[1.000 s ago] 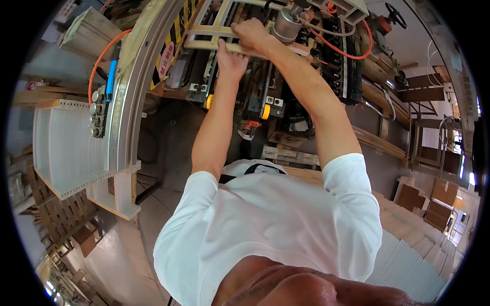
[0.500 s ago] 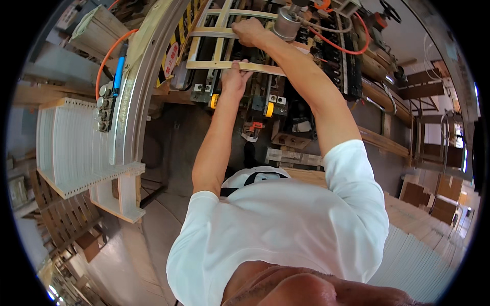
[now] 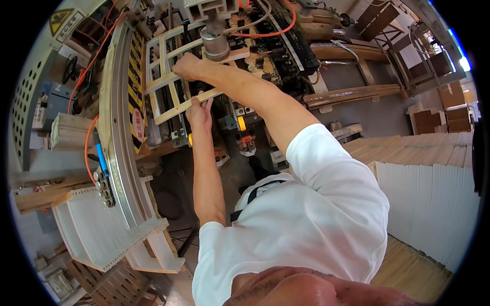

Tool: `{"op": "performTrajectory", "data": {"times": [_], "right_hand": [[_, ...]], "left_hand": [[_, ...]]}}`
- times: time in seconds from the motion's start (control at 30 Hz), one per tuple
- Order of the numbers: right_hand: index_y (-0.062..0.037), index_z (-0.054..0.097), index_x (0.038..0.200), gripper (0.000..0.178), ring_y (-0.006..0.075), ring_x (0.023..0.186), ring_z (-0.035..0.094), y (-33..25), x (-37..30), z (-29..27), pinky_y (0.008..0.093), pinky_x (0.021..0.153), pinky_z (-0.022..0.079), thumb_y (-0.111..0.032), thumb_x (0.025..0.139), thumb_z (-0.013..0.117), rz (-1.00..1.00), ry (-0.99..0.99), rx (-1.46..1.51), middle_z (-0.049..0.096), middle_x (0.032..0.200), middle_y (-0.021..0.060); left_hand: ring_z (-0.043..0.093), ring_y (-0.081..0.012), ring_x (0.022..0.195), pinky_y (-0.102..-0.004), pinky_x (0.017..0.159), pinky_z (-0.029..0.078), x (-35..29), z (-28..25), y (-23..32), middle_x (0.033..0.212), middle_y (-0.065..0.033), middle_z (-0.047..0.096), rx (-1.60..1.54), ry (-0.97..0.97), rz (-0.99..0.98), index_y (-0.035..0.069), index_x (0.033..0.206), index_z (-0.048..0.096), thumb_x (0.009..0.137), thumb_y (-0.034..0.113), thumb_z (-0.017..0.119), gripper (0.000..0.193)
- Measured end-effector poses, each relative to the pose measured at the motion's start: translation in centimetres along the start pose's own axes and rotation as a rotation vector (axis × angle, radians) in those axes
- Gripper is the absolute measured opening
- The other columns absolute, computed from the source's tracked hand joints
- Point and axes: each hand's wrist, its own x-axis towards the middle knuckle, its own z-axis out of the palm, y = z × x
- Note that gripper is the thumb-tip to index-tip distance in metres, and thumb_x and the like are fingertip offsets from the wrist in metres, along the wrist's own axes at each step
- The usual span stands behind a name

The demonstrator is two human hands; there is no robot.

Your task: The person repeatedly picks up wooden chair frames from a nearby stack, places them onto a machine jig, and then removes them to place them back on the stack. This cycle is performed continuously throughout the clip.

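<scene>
A pale wooden lattice frame (image 3: 173, 111) of slats and crosspieces lies over the bed of a machine (image 3: 265, 71) at the upper middle. My left hand (image 3: 200, 115) is closed on its near rail, thumb on top and fingers partly hidden beneath. Farther in, my right hand (image 3: 188, 67) is curled shut on a middle slat of the frame, with its fingertips out of sight. Just right of that hand, a metal cylinder (image 3: 215, 46) hangs over the frame's slats.
A long metal rail (image 3: 121, 137) with a blue-ended hose fitting (image 3: 101, 159) runs along the left. Stacks of white slotted boards (image 3: 97, 224) stand at lower left, and white panels (image 3: 429, 196) at right. Orange hoses (image 3: 292, 18) loop above the machine. Sawdust lies around it.
The whole view has turned, so the frame, machine and both hands now appear farther left. Both hands keep their hold on the frame, at about the same spots.
</scene>
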Motion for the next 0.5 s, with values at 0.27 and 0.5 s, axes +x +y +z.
{"op": "performTrajectory", "data": {"times": [0.27,0.5], "right_hand": [[-0.0053,0.07,0.083,0.016,0.0288,0.082,0.068,-0.3,0.8,0.8,0.0406,0.067,0.053,-0.01,0.069,0.065,-0.064,0.068,0.025,0.069,0.086,0.0137],[-0.0035,0.068,0.086,0.012,0.0309,0.082,0.066,-1.0,0.5,1.4,0.0475,0.077,0.049,-0.003,0.076,0.061,-0.046,-0.038,-0.01,0.068,0.088,0.0143]], "left_hand": [[0.055,-0.035,0.111,-0.0485,0.091,0.051,2.9,-1.0,2.4,0.123,-0.0218,0.052,0.071,0.033,0.019,-0.008,0.126,0.035,0.101,0.018,0.036,0.036],[0.06,-0.028,0.103,-0.0449,0.089,0.052,-12.2,-4.5,0.1,0.112,-0.0176,0.057,-0.009,0.175,0.0,-0.006,0.114,0.047,0.098,0.016,0.044,0.027]]}}
